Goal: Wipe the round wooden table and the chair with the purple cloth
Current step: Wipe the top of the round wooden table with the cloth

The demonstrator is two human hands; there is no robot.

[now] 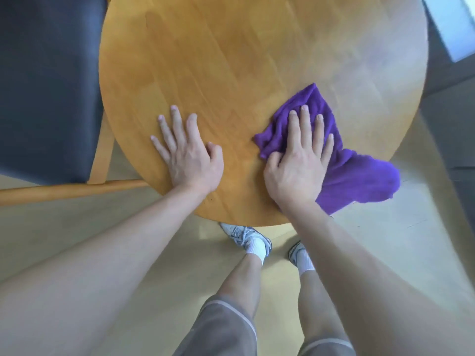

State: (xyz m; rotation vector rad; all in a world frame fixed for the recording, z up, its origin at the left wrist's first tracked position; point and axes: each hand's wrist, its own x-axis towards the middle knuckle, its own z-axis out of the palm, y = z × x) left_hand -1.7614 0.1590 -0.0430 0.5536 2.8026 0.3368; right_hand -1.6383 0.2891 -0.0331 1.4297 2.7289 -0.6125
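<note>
Purple crumpled cloth under flat right hand; smooth round wooden table.

A pale wood-look floor spreads beneath everything, lit in lighter patches to the right. Below the hands stand two grey-and-white sneakers: the left sneaker shows its laces, the right sneaker is partly hidden. White socks rise above both. Nearer the camera, grey shorts with a lighter band at the hem cover the thighs. Far up and right of the hands, a white box-like object sits at the frame's corner, blurred.
</note>
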